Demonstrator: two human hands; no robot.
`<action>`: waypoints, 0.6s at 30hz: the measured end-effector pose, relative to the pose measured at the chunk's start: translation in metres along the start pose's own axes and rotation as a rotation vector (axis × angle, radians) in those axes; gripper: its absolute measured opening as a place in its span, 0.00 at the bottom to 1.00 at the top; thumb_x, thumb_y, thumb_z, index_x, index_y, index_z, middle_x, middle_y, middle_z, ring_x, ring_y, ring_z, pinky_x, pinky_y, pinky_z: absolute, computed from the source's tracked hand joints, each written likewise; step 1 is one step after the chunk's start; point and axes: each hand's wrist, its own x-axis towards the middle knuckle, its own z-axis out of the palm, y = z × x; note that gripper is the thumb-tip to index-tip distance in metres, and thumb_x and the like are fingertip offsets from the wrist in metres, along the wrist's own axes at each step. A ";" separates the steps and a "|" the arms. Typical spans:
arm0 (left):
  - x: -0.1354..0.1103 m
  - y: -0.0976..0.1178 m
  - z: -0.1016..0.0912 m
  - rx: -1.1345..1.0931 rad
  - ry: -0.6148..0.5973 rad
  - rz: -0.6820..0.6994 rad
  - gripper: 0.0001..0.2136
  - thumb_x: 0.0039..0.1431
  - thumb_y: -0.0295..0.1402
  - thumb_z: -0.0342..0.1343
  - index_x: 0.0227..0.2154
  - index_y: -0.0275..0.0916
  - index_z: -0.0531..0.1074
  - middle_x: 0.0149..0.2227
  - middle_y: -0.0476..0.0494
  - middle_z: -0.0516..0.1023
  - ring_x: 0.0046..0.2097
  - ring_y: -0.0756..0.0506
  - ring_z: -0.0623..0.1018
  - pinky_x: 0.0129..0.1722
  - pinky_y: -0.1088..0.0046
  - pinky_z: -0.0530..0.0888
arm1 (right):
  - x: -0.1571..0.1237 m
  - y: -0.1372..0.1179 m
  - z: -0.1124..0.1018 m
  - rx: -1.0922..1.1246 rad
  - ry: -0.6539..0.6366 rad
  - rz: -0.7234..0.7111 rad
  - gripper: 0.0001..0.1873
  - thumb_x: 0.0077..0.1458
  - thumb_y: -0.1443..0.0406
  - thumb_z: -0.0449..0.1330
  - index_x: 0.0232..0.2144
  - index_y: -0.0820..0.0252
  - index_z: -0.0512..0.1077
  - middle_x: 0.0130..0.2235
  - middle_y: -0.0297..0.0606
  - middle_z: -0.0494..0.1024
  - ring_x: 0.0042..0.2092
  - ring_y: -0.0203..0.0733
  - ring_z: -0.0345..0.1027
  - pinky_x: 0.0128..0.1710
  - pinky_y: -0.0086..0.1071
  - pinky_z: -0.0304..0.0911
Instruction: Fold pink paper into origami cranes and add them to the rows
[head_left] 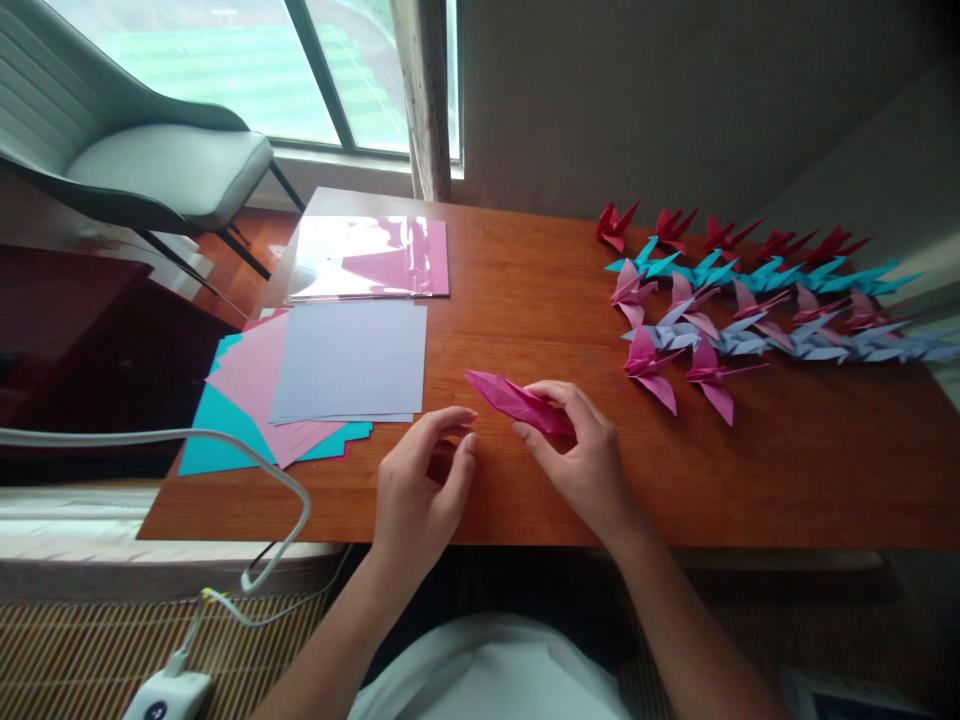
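Note:
A slim, pointed piece of folded pink origami paper [510, 398] is pinched at its right end between the thumb and fingers of my right hand [589, 450]. Its free tip points left, just above the table. Close by on the left, my left hand [426, 475] is empty, its fingers curled with a gap between thumb and forefinger. That hand does not touch the pink paper. Two finished magenta paper cranes [651, 372] stand to the right of my right hand.
Rows of red, turquoise [709, 270], pink and lilac paper cranes [750, 340] line the table's right side. Lilac sheets [349, 360] overlap pink and turquoise sheets [225, 425] on the left. Behind lies a clear paper packet [367, 258]. A white cable [292, 480] loops past the near left edge.

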 end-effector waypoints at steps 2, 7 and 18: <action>0.003 0.003 0.006 -0.137 -0.090 -0.075 0.08 0.66 0.33 0.56 0.46 0.40 0.74 0.44 0.42 0.82 0.44 0.45 0.82 0.43 0.71 0.78 | -0.002 -0.004 0.004 0.031 0.074 0.030 0.15 0.59 0.66 0.64 0.48 0.53 0.70 0.48 0.40 0.77 0.50 0.46 0.73 0.52 0.43 0.70; 0.016 0.009 0.020 -0.224 -0.135 -0.092 0.07 0.64 0.34 0.58 0.41 0.40 0.77 0.39 0.44 0.84 0.38 0.45 0.82 0.38 0.73 0.77 | -0.007 -0.012 0.012 0.014 0.109 -0.052 0.18 0.60 0.68 0.61 0.52 0.52 0.69 0.50 0.43 0.76 0.54 0.49 0.71 0.56 0.47 0.68; 0.043 0.001 0.023 -0.292 -0.241 -0.061 0.06 0.62 0.30 0.54 0.36 0.38 0.77 0.34 0.45 0.81 0.34 0.46 0.78 0.39 0.71 0.76 | 0.000 0.004 0.012 0.403 0.093 0.223 0.10 0.62 0.62 0.61 0.46 0.53 0.74 0.44 0.40 0.79 0.45 0.45 0.76 0.45 0.40 0.74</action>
